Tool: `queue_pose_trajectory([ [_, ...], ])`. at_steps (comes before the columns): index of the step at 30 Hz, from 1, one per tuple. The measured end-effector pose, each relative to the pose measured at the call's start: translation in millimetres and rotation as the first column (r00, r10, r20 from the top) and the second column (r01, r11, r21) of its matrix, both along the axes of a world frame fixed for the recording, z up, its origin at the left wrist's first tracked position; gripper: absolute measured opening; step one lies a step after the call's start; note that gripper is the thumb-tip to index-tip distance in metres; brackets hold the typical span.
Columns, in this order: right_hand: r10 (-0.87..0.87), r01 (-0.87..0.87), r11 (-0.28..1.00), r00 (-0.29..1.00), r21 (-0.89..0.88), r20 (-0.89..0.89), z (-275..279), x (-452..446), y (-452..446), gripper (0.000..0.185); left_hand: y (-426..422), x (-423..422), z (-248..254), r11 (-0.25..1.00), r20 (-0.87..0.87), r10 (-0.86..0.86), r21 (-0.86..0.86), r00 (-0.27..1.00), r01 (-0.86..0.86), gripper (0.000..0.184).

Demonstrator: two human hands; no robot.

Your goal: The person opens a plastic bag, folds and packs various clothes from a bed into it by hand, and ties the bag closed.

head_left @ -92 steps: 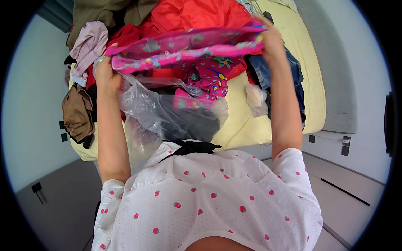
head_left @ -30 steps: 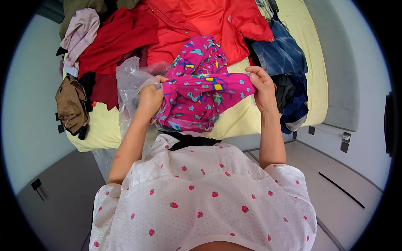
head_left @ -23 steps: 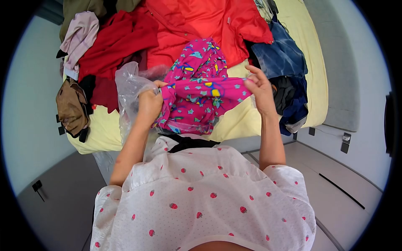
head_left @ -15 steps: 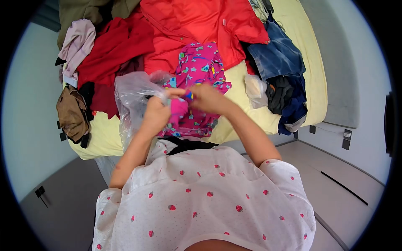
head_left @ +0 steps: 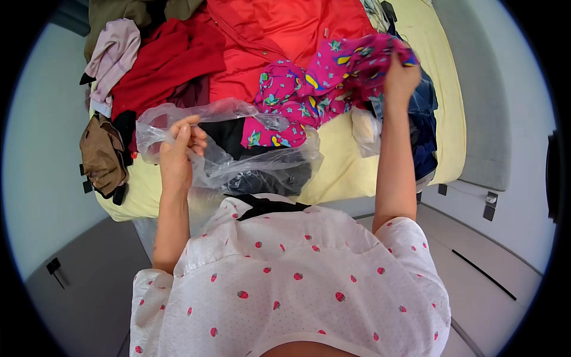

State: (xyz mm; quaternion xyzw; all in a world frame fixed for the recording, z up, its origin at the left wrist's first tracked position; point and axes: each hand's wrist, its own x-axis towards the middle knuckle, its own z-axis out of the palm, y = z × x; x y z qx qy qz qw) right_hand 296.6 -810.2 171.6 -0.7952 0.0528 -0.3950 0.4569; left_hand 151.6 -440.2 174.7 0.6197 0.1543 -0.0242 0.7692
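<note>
Pink patterned garment (head_left: 339,65): stretched from the bag up and across to the right, passing over the edge of a red jacket (head_left: 267,35); far end blurred. Right hand (head_left: 402,80) closed on that end, the cloth bunched in its grip. Left hand (head_left: 180,149) half curled at the bag's left side — whether it pinches the film cannot be told.

Container: clear plastic bag (head_left: 208,172), slack and wrinkled, its mouth spread. Black cloth (head_left: 223,135) shows within, darker folds visible through the film nearer the person. Lower end of the pink garment lies over the black cloth, partly behind film. A smaller clear packet (head_left: 365,132) with pale contents rests to the right, beside blue jeans (head_left: 423,95).

Surface: bed with yellow sheet (head_left: 339,169). On its left portion — dark red garment (head_left: 172,59), pale lilac garment (head_left: 116,56), brown item (head_left: 102,157).

Room: grey padded headboard (head_left: 476,101) at right; pale wall with a socket (head_left: 491,198); grey cabinet front (head_left: 470,262) with a black handle strip.
</note>
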Motion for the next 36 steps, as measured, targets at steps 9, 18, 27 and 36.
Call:
queue_pose_trajectory([
  [9,0.054,-0.529,0.819,0.453,-0.22,-0.89,-159,-39,100,0.085,19,-37,47,0.981,-0.159,-0.048,0.18,0.986,0.077,0.024],
  [18,-0.072,-0.376,0.879,0.505,-0.294,-0.86,-212,-6,62,0.033,39,-81,123,0.932,0.09,0.107,0.339,0.99,-0.131,0.033],
  [27,0.227,-0.281,0.516,0.956,0.809,0.187,-19,-33,40,0.034,1,-37,147,0.945,0.265,-0.083,0.328,0.961,-0.009,0.041],
  [36,0.819,-0.837,0.541,0.503,0.081,-0.275,-68,-143,177,0.047,-22,-12,154,0.94,0.302,-0.323,0.212,0.897,0.268,0.046],
])
